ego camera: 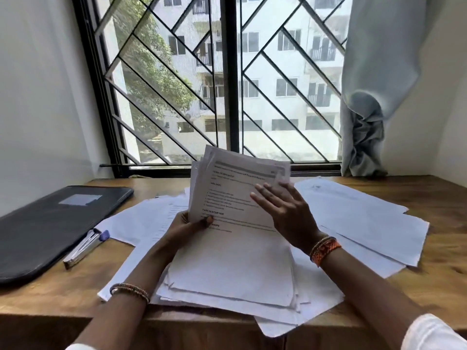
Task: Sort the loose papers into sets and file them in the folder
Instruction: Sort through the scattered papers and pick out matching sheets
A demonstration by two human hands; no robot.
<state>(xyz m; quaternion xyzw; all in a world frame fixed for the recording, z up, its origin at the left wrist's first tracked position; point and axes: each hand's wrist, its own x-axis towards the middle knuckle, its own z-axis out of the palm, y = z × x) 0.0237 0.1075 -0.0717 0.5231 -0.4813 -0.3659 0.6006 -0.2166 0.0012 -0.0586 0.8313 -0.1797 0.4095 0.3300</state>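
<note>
My left hand (188, 227) is pinching a raised sheaf of printed papers (235, 188) at its lower left corner, thumb on the front sheet. My right hand (285, 213) is resting against the sheaf's right side, fingers straight and spread, holding nothing. The sheaf is standing over the loose papers (361, 213) spread across the desk (442, 198). The black folder (50, 223) is lying closed, well left of the sheaf, a stapler (86, 246) beside it. I judge I am mid-sorting; next calls for matching the front page to a set.
</note>
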